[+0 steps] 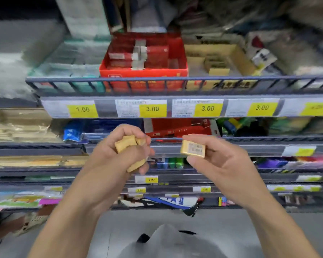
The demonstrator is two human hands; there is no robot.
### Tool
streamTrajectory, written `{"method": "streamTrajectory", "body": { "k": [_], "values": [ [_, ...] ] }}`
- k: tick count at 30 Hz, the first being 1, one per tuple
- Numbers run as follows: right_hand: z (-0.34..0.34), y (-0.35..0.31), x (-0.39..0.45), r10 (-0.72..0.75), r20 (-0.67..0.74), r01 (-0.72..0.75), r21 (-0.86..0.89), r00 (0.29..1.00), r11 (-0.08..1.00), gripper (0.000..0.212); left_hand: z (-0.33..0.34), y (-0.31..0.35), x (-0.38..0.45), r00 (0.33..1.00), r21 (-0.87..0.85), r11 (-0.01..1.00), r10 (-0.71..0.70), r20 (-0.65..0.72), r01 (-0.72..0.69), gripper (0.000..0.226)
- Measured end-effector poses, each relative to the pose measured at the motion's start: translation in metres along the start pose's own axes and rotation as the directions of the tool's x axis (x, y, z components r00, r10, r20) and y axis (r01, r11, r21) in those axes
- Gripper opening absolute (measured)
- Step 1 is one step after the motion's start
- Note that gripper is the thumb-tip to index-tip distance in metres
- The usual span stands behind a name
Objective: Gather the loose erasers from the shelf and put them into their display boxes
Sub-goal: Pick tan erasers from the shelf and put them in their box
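My left hand (119, 155) grips a bunch of yellow packaged erasers (125, 144), some sticking out above and below the fist. To its right, my right hand (218, 161) pinches one yellow eraser (193, 148) with a barcode label facing up. Both hands hover in front of the second shelf. On the top shelf stands a red display box (144, 72) with red packs inside. Beside it on the right sits a yellow display box (244, 60) holding a few yellow erasers.
A grey wire rail (175, 80) fronts the top shelf, with yellow price tags (152, 108) below. Lower shelves hold pens, markers and packets. Teal packs (67, 67) lie left of the red box. The grey floor shows below.
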State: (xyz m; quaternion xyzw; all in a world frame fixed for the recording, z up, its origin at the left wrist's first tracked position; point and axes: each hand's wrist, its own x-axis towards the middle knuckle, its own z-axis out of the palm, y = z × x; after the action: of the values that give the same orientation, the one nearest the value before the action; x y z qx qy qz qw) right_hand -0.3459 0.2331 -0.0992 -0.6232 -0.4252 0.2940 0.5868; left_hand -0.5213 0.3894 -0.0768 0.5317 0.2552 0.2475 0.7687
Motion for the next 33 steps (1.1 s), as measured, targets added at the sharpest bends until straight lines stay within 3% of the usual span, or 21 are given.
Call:
{"method": "streamTrajectory", "body": {
  "k": [5, 10, 15, 19, 23, 26, 28, 30, 33],
  "values": [
    [-0.014, -0.041, 0.009, -0.133, -0.086, 0.129, -0.050, 0.987, 0.990, 0.026, 0.021, 0.040, 0.015, 0.979, 0.020, 0.991, 0.126, 0.158, -0.131, 0.025],
    [-0.032, -0.077, 0.026, -0.248, -0.099, 0.222, -0.218, 0.964, 0.950, 0.028, 0.042, 0.076, 0.033, 0.937, 0.008, 0.967, 0.243, 0.252, -0.253, 0.022],
    [-0.050, -0.100, 0.052, -0.189, -0.071, 0.192, 0.035, 0.979, 0.981, 0.025, 0.057, 0.100, 0.049, 0.911, -0.027, 0.948, 0.314, 0.268, -0.318, 0.021],
    [-0.067, -0.109, 0.069, -0.130, -0.008, 0.130, 0.022, 0.991, 0.991, 0.026, 0.060, 0.110, 0.056, 0.909, -0.027, 0.941, 0.332, 0.251, -0.336, 0.020],
    [-0.081, -0.118, 0.082, -0.076, -0.022, 0.074, -0.100, 0.997, 0.992, 0.024, 0.061, 0.118, 0.064, 0.919, -0.033, 0.942, 0.332, 0.215, -0.333, 0.022],
    [-0.091, -0.127, 0.093, -0.037, -0.060, 0.016, -0.318, 0.998, 0.948, 0.022, 0.062, 0.123, 0.070, 0.927, -0.032, 0.945, 0.325, 0.187, -0.325, 0.023],
    [-0.096, -0.134, 0.100, -0.056, -0.090, 0.001, -0.521, 0.994, 0.854, 0.020, 0.061, 0.126, 0.074, 0.930, -0.026, 0.947, 0.319, 0.183, -0.319, 0.024],
    [-0.099, -0.138, 0.108, -0.086, -0.092, -0.007, -0.718, 0.992, 0.696, 0.034, 0.060, 0.128, 0.076, 0.929, -0.012, 0.947, 0.316, 0.194, -0.320, 0.023],
    [-0.102, -0.140, 0.115, -0.085, -0.029, 0.027, -0.803, 0.996, 0.596, 0.015, 0.058, 0.129, 0.079, 0.929, 0.019, 0.949, 0.305, 0.211, -0.315, 0.021]
  ]
}}
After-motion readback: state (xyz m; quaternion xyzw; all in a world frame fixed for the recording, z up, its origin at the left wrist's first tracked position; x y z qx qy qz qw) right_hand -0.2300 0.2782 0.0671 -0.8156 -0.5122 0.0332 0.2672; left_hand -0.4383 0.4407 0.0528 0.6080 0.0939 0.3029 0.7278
